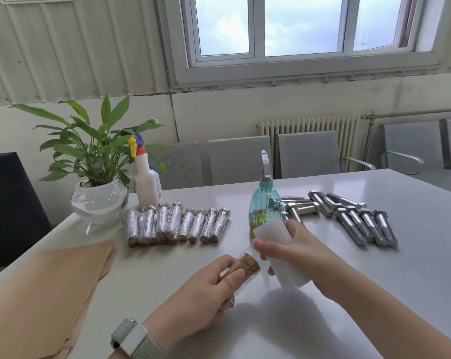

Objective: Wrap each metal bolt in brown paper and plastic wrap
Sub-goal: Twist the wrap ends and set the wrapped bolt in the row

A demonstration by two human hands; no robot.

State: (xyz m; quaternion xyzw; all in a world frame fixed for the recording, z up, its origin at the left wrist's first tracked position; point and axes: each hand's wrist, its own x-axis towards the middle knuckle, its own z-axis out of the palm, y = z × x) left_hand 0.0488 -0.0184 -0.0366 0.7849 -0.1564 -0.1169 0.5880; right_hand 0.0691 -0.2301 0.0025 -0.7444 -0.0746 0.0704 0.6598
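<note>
our left hand [208, 288] grips a paper-wrapped bolt [247, 265] just in front of the teal bottle [264, 208], while our right hand [291, 252] holds the plastic wrap roll [278, 250] beside it. wrapped bolts [177, 225] lie left of the bottle, bare bolts [353, 218] right of it

left hand [208, 294] gripping paper-wrapped bolt [246, 265], right hand [296, 252] holding plastic wrap roll [276, 244] beside it, row of wrapped bolts [177, 225] behind, bare bolts [353, 218] right, brown paper stack [64, 275] left, white surface [374, 281]
</note>
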